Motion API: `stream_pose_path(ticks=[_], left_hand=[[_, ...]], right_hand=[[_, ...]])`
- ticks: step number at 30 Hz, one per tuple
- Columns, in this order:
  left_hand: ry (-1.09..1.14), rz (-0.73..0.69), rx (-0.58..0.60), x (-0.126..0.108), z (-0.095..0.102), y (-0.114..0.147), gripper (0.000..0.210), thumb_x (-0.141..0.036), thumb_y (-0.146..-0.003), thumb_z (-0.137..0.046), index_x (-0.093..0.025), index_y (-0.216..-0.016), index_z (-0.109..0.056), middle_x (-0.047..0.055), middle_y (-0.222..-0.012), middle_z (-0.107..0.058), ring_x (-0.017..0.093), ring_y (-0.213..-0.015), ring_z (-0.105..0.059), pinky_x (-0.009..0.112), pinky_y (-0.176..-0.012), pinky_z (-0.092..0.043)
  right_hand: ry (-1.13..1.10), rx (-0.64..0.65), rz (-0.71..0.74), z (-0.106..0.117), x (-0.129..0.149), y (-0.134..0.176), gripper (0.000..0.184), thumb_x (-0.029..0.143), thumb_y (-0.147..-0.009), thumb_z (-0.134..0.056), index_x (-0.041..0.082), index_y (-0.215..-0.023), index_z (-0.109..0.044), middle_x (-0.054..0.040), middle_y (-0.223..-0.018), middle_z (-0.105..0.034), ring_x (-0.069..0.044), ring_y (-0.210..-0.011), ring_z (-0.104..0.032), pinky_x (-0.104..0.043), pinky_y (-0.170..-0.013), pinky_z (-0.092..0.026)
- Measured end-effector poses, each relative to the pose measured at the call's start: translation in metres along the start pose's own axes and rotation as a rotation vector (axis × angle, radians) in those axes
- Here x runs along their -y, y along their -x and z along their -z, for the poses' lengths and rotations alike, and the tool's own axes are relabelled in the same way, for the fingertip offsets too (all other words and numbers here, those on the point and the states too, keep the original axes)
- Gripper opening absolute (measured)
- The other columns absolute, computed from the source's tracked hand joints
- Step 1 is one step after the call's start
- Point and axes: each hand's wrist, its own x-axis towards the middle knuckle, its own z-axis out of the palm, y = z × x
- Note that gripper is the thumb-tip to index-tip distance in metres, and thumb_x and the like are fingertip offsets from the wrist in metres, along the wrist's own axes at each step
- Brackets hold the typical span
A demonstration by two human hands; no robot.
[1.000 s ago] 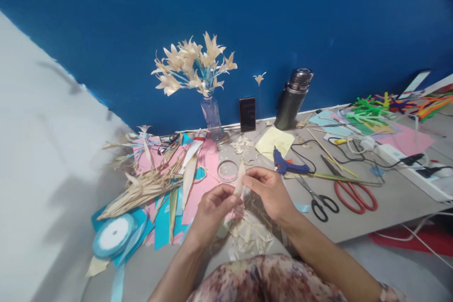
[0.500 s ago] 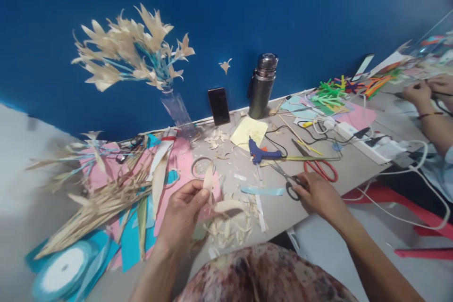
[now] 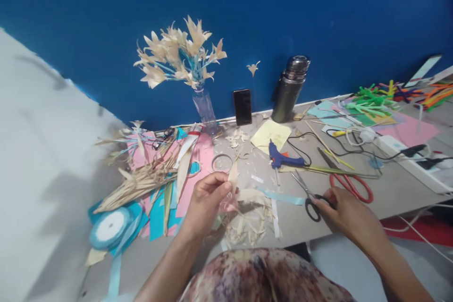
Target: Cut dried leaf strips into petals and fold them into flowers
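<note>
My left hand [image 3: 208, 200] pinches a pale, dried husk strip [image 3: 233, 173] upright between thumb and fingers, above a heap of husk scraps [image 3: 249, 224]. Small black-handled scissors [image 3: 303, 184] are in my right hand [image 3: 345, 207], gripped by the handle loops, blades pointing away to the left. Whether they still rest on the table I cannot tell. A light blue ribbon piece [image 3: 283, 197] lies just left of their handles. Behind my right hand is a larger pair of red-handled scissors [image 3: 348, 186]. A roll of tape [image 3: 222, 163] lies beyond my left hand.
A blue glue gun [image 3: 283, 156] rests by a yellow paper [image 3: 271, 133]. At the back stand a vase [image 3: 205, 108] of husk flowers, a phone [image 3: 242, 107] and a steel flask [image 3: 290, 89]. Husk leaves [image 3: 138, 188] and a ribbon spool [image 3: 109, 229] lie left, a power strip [image 3: 406, 155] right.
The view has turned left, so everything sits further right in the picture, and the co-worker's hands are out of sight. Both hands keep the same hold on husk and scissors.
</note>
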Motion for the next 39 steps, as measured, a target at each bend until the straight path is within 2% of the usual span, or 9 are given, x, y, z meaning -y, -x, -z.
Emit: stream_pose_path(ticks=[5, 10, 15, 19, 23, 26, 30, 33, 39], left_hand=[[0.035, 0.074, -0.028, -0.006, -0.004, -0.001, 0.031, -0.04, -0.065, -0.084, -0.017, -0.074, -0.065, 0.004, -0.068, -0.067, 0.017, -0.061, -0.062, 0.028, -0.053, -0.052], [0.08, 0.065, -0.029, -0.005, -0.004, -0.003, 0.03, -0.038, -0.066, -0.084, -0.016, -0.074, -0.064, 0.003, -0.066, -0.067, 0.016, -0.061, -0.062, 0.026, -0.053, -0.051], [0.1, 0.043, 0.01, -0.002, -0.002, -0.002, 0.028, -0.036, -0.067, -0.083, -0.015, -0.072, -0.065, 0.003, -0.064, -0.067, 0.016, -0.061, -0.062, 0.025, -0.055, -0.048], [0.158, 0.05, 0.024, 0.0, -0.001, -0.002, 0.03, -0.037, -0.067, -0.084, -0.015, -0.072, -0.064, 0.003, -0.062, -0.066, 0.015, -0.059, -0.062, 0.024, -0.053, -0.047], [0.215, 0.08, 0.016, 0.003, -0.003, -0.003, 0.032, -0.035, -0.064, -0.086, -0.016, -0.075, -0.063, 0.002, -0.063, -0.066, 0.014, -0.054, -0.06, 0.024, -0.05, -0.047], [0.216, 0.101, 0.003, 0.005, -0.005, -0.003, 0.033, -0.035, -0.064, -0.086, -0.016, -0.077, -0.062, 0.0, -0.06, -0.065, 0.013, -0.049, -0.058, 0.023, -0.047, -0.046], [0.194, 0.109, 0.008, 0.005, -0.004, 0.001, 0.032, -0.037, -0.067, -0.084, -0.016, -0.078, -0.061, -0.001, -0.058, -0.063, 0.012, -0.047, -0.057, 0.022, -0.046, -0.045], [0.193, 0.085, 0.016, 0.006, -0.003, 0.004, 0.031, -0.037, -0.069, -0.083, -0.016, -0.076, -0.062, -0.001, -0.059, -0.063, 0.013, -0.051, -0.058, 0.023, -0.05, -0.048], [0.132, 0.035, -0.011, 0.012, -0.005, 0.006, 0.03, -0.036, -0.07, -0.083, -0.015, -0.079, -0.064, 0.001, -0.065, -0.065, 0.011, -0.055, -0.058, 0.022, -0.052, -0.047]], right_hand=[[-0.037, -0.093, 0.073, -0.006, -0.003, 0.001, 0.029, 0.052, -0.08, -0.054, 0.024, -0.073, -0.052, -0.0099, -0.078, -0.065, -0.028, -0.074, -0.063, -0.035, -0.062, -0.041], [-0.038, 0.12, 0.014, -0.004, 0.01, -0.001, 0.031, 0.051, -0.075, -0.059, 0.025, -0.064, -0.046, -0.004, -0.062, -0.061, -0.023, -0.058, -0.058, -0.031, -0.052, -0.034], [-0.112, 0.161, -0.109, 0.01, 0.007, 0.0, 0.023, 0.046, -0.072, -0.056, 0.025, -0.063, -0.053, -0.0042, -0.057, -0.063, -0.025, -0.056, -0.059, -0.032, -0.054, -0.035], [-0.642, 0.301, -0.256, 0.021, 0.002, 0.017, 0.031, 0.053, -0.073, -0.063, 0.024, -0.082, -0.067, -0.0067, -0.072, -0.072, -0.021, -0.052, -0.056, -0.032, -0.053, -0.041], [-1.245, 0.362, -0.278, 0.02, 0.029, 0.036, 0.054, 0.055, -0.06, -0.084, 0.021, -0.099, -0.072, -0.0111, -0.092, -0.071, -0.022, -0.071, -0.059, -0.03, -0.056, -0.043], [-1.564, 0.55, -0.234, 0.012, 0.06, 0.037, 0.055, 0.063, -0.061, -0.084, 0.021, -0.096, -0.073, -0.0092, -0.092, -0.065, -0.016, -0.064, -0.048, -0.028, -0.055, -0.04], [-1.858, 0.667, -0.3, 0.002, 0.087, 0.029, 0.048, 0.069, -0.071, -0.074, 0.022, -0.079, -0.068, -0.0031, -0.079, -0.058, -0.01, -0.054, -0.031, -0.023, -0.048, -0.031], [-1.857, 0.726, -0.255, 0.002, 0.104, 0.029, 0.05, 0.07, -0.073, -0.072, 0.021, -0.081, -0.066, -0.0017, -0.078, -0.056, -0.009, -0.054, -0.031, -0.022, -0.05, -0.031], [-1.391, 0.763, 0.181, 0.016, 0.15, 0.034, 0.062, 0.077, -0.075, -0.064, 0.015, -0.085, -0.065, -0.0031, -0.074, -0.06, -0.009, -0.054, -0.036, -0.023, -0.049, -0.025]])
